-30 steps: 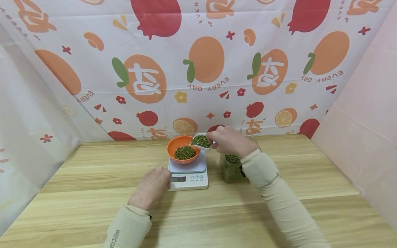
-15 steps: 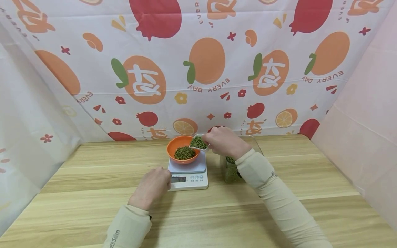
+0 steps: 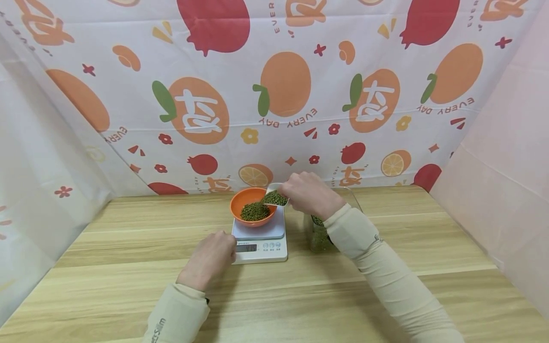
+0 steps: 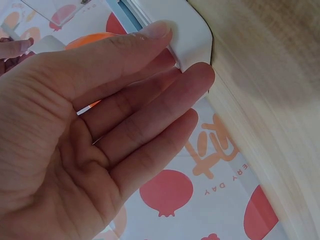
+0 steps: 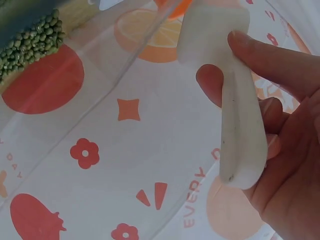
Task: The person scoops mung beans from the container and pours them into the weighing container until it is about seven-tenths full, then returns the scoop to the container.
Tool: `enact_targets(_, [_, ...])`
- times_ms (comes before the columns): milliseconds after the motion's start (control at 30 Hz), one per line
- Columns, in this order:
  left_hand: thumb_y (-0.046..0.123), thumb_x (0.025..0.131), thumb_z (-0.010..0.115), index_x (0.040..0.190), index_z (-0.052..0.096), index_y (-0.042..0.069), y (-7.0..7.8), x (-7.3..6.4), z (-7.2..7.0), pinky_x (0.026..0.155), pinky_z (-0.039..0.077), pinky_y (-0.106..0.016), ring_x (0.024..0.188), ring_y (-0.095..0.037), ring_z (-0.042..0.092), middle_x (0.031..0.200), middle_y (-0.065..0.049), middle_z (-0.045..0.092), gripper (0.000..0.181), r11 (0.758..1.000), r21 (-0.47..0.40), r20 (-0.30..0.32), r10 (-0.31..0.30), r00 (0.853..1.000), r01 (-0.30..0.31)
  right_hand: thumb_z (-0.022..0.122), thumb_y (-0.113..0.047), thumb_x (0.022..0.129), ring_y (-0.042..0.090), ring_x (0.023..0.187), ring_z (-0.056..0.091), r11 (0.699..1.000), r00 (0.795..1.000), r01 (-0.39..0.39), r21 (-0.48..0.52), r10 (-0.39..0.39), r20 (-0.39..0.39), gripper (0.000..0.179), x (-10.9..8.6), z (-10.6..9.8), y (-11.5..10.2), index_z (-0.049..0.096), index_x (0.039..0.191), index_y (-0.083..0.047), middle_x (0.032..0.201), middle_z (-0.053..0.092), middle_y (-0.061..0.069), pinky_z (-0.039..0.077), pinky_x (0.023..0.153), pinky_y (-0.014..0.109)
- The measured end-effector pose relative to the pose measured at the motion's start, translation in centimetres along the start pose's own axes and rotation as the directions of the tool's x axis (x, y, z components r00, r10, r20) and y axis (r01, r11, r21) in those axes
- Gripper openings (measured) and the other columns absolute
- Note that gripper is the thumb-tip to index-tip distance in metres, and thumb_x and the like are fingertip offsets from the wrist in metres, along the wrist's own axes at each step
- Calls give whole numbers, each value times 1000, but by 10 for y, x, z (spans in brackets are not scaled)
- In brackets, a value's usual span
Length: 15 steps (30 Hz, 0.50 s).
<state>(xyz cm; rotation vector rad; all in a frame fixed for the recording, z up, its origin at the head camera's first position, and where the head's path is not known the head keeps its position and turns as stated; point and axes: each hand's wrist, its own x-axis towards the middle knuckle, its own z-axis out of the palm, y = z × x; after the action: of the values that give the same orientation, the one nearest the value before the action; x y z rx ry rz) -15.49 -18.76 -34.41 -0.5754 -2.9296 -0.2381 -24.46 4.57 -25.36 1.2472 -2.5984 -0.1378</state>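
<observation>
My right hand [image 3: 306, 193] grips a white scoop [image 5: 245, 125] by its handle, thumb along the top near the bowl end. Green mung beans [image 3: 276, 197] fill the scoop, which tips left over the rim of an orange bowl [image 3: 238, 202]. Beans slide from its lip onto the mung bean pile [image 3: 255, 212] inside. The bowl sits on the platform of a white kitchen scale [image 3: 261, 256] with a lit display. My left hand [image 4: 100, 115] touches the scale's near left corner with thumb and fingertips, its fingers mostly straight.
A clear container [image 3: 319, 238] of mung beans stands right of the scale, partly hidden behind my right forearm. A fruit-print curtain [image 3: 287, 133] hangs along the back edge of the wooden table [image 3: 128, 247]; pale curtains close off both sides.
My right hand has shifted slightly left and tilted the scoop further toward the bowl, and beans now run out of it. The left hand stays at the scale.
</observation>
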Motion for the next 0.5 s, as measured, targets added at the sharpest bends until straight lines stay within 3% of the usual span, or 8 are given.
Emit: enact_targets(500, [-8, 77, 74, 62, 62, 5, -1, 0, 2, 48, 39, -28, 52, -13, 42, 56, 0, 50, 24, 1000, 24, -19, 19, 1000, -18, 60, 13, 85, 13, 56, 39, 994, 1000, 16, -107, -15, 8, 29, 5, -8, -5, 77, 92, -10, 61, 48, -2, 33, 50, 23])
